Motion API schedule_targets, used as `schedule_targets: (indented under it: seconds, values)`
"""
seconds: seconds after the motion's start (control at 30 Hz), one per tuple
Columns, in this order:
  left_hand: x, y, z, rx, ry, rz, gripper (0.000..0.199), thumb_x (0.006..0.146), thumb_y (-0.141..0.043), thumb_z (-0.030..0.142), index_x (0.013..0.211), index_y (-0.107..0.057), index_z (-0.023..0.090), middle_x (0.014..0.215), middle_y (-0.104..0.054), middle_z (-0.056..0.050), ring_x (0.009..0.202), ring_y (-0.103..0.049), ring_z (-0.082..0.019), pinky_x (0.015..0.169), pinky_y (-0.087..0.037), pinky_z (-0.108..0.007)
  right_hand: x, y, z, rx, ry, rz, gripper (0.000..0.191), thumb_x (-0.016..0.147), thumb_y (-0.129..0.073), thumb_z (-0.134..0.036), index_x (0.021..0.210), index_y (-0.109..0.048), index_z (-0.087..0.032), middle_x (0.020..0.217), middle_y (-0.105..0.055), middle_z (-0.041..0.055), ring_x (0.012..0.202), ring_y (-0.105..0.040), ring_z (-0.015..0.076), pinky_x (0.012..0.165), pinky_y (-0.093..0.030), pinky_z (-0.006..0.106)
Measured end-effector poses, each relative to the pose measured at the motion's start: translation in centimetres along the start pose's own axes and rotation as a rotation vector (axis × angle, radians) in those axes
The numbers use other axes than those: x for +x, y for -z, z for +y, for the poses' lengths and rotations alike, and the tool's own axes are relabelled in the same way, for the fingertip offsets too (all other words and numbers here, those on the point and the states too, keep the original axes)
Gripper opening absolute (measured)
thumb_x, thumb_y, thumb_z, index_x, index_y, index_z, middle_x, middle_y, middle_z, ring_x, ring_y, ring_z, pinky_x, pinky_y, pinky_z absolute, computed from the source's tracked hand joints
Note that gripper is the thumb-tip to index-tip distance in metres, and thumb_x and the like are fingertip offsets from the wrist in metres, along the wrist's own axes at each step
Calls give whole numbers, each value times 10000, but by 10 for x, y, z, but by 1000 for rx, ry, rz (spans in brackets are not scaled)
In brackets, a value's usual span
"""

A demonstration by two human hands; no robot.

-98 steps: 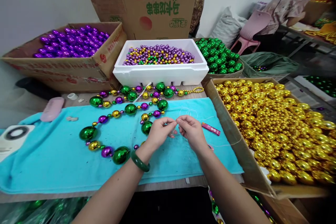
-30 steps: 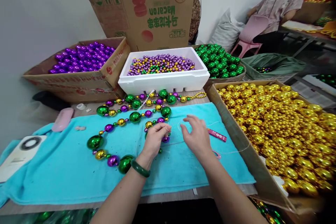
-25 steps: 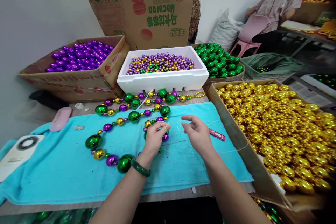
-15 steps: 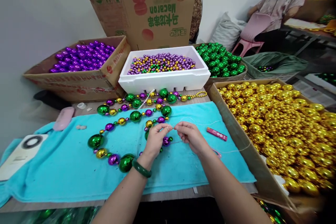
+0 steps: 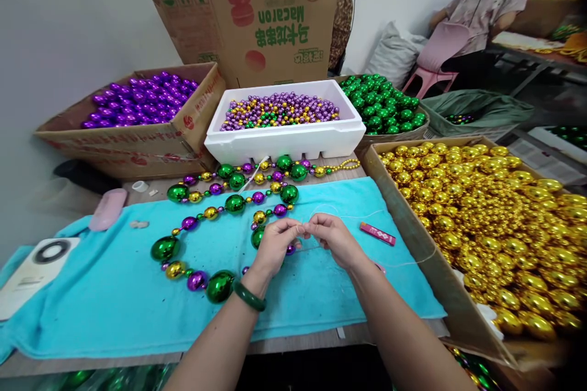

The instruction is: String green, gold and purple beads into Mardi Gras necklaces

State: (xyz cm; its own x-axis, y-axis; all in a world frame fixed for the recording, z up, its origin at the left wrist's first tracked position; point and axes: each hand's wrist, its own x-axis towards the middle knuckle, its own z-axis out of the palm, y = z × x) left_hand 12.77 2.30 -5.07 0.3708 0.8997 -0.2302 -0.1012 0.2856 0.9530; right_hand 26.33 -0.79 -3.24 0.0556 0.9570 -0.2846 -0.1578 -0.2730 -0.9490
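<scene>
My left hand (image 5: 277, 245), with a dark green bangle (image 5: 249, 295) on its wrist, is closed in a pinch above the towel. Its fingertips meet those of my right hand (image 5: 334, 237), also pinched. Between them is thin clear string (image 5: 362, 217), which trails off to the right; its exact hold is partly covered by the fingers. Beside and under my left hand lies a bead garland (image 5: 235, 203) of green, purple and gold balls. It curves across the towel, and a twisted gold bead loop (image 5: 347, 165) forms its far end. Part of the garland is hidden by my left hand.
A blue towel (image 5: 114, 293) covers the table. Around it stand a carton of purple beads (image 5: 183, 134), a white foam box (image 5: 284, 139), green balls (image 5: 383, 104) and a carton of gold beads (image 5: 413, 244). A pink packet (image 5: 377, 234) lies right. People sit behind.
My fingertips have come closer together and now touch. My left hand has shifted slightly right, covering more of the purple ball beside it. The garland lies much as before.
</scene>
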Motion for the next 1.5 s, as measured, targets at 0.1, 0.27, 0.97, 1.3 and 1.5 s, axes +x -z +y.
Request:
schedule_targets:
  seconds: [0.1,0.27,0.97,1.3,1.5]
  values:
    - [-1,0,2,-10,-10,-15,267,640,-715,387,673,-632,136,560,-630,-15,474,-516,-93,472,-398,-214,-1,-1,0,-5,-3,-12,318,619,-665,-443,568,-486,-186,494,-504,-42,423,-299,65,421,-184,224]
    - [0,1,4,-3,3,20,270,622,-729,381,665,-640,130,550,-639,-26,511,-565,-120,500,-444,-233,4,-5,7,-60,79,91,362,605,-664,-483,550,-448,-198,480,-445,-50,450,-333,81,449,-224,227]
    - [3,1,-1,-104,4,-63,222,679,-694,317,794,-698,128,658,-666,-40,587,-588,-124,560,-468,-244,-8,-12,16,-576,326,391,253,799,-530,-397,623,-482,-222,553,-579,-6,516,-514,140,508,-346,240]
    - [0,1,15,149,-28,-64,252,700,-647,347,807,-686,123,598,-633,-27,550,-583,-121,516,-458,-224,-3,-4,13,-609,299,348,345,769,-555,-428,552,-404,-206,472,-391,-51,477,-348,103,480,-252,234]
    - [2,4,16,356,-152,-27,166,741,-583,297,727,-663,152,577,-589,-9,511,-526,-101,483,-401,-203,7,5,13,-447,349,340,475,685,-623,-438,488,-255,-212,474,-261,-65,487,-260,85,471,-222,234]
